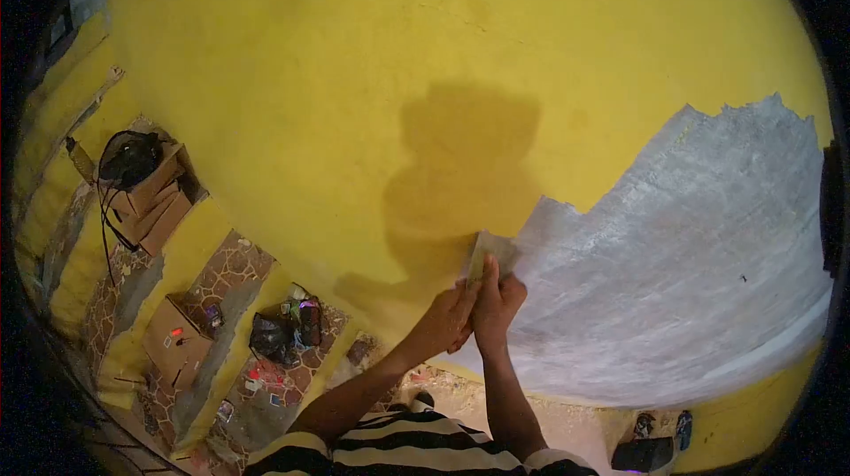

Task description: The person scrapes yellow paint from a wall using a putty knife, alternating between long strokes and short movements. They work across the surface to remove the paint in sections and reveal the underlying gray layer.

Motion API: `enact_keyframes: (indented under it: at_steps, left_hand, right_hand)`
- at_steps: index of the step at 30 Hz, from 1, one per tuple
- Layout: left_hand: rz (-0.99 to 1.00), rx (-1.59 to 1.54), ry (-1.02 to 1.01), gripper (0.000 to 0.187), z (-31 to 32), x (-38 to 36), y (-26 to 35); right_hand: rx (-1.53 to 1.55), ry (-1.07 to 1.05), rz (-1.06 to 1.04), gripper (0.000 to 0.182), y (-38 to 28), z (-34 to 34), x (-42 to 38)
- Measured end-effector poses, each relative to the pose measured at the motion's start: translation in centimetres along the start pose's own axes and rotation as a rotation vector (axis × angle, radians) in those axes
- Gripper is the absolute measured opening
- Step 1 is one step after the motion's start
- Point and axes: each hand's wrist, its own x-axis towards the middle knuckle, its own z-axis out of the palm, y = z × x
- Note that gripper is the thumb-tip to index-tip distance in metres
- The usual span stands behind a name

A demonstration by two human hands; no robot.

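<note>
My right hand (498, 305) is closed around a broad, flat scraper (490, 251), its thumb lying along the blade. My left hand (440, 324) is closed beside it at the lower left, its fingers pressed in at the handle end. The hands cover the handle. The blade meets the wall at the border between yellow paint (310, 139) and a large bare grey-white patch (691, 255) with a ragged upper edge. A dark shadow of head and arms falls on the paint above the hands.
Yellow-sided steps with stone-patterned treads (232, 268) run down the left. On them stand a cardboard box (164, 221) with a black bag (130, 159), another cardboard piece (174, 343) and a black plastic bag (273, 337). A black container (642, 454) sits on the floor at lower right.
</note>
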Motion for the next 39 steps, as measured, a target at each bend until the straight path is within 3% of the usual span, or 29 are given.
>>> enact_keyframes:
  at_steps: [2, 5, 8, 11, 17, 19, 22, 26, 28, 31, 32, 34, 37, 39]
  left_hand:
    - [0.059, 0.121, -0.007, 0.044, -0.2, -0.2, -1.2]
    - [0.099, 0.131, 0.006, 0.046, 0.5, -0.4, 1.8]
    - [0.168, 0.107, 0.007, 0.052, 0.3, 0.2, 1.7]
    - [0.1, 0.176, 0.009, 0.054, -0.2, -0.1, 0.2]
    - [0.122, 0.199, -0.018, 0.056, -0.4, -0.4, -0.7]
    - [-0.005, 0.155, -0.025, 0.056, -0.6, -0.4, -1.0]
    - [0.048, 0.08, -0.036, 0.043, -0.4, -0.2, -1.1]
    - [-0.001, 0.091, -0.011, 0.043, 0.1, -0.4, -0.7]
    - [0.125, 0.164, 0.073, 0.052, 0.6, -0.3, -1.0]
    - [0.058, 0.105, -0.002, 0.049, 0.2, 0.1, -0.7]
    - [0.057, 0.106, -0.005, 0.049, 0.1, 0.3, -0.4]
    - [0.181, 0.083, -0.031, 0.039, 0.2, 0.5, 2.1]
    - [0.152, 0.082, 0.03, 0.041, 1.2, -0.7, 4.0]
    - [0.194, 0.123, 0.053, 0.042, 1.0, -0.8, 3.7]
  right_hand:
    - [0.094, -0.01, 0.113, 0.046, 1.1, 0.1, -0.3]
    - [-0.117, -0.002, -0.005, 0.045, 1.5, 0.0, 0.5]
    - [0.072, -0.043, 0.079, 0.044, -1.6, 0.5, 1.3]
    - [-0.154, -0.08, -0.002, 0.045, 1.2, -0.4, 0.2]
    - [0.07, -0.03, 0.175, 0.046, 0.5, 0.2, -0.8]
    - [0.058, -0.055, 0.144, 0.044, 1.4, -0.1, -0.8]
    - [0.078, -0.034, 0.136, 0.04, 1.0, 0.0, -0.7]
    - [0.057, -0.047, 0.132, 0.039, 1.5, -0.3, -0.7]
    - [-0.09, -0.064, -0.054, 0.039, 2.3, -0.5, -0.9]
    - [0.071, -0.028, 0.098, 0.041, 1.9, -0.3, -0.3]
    - [0.07, -0.026, 0.098, 0.041, 1.4, -0.3, 0.3]
    - [-0.152, -0.039, -0.094, 0.043, -1.2, -0.1, 2.1]
    - [0.04, -0.035, -0.05, 0.045, -3.5, 0.8, 2.4]
    - [0.001, -0.047, -0.039, 0.045, -1.4, 0.1, 1.4]
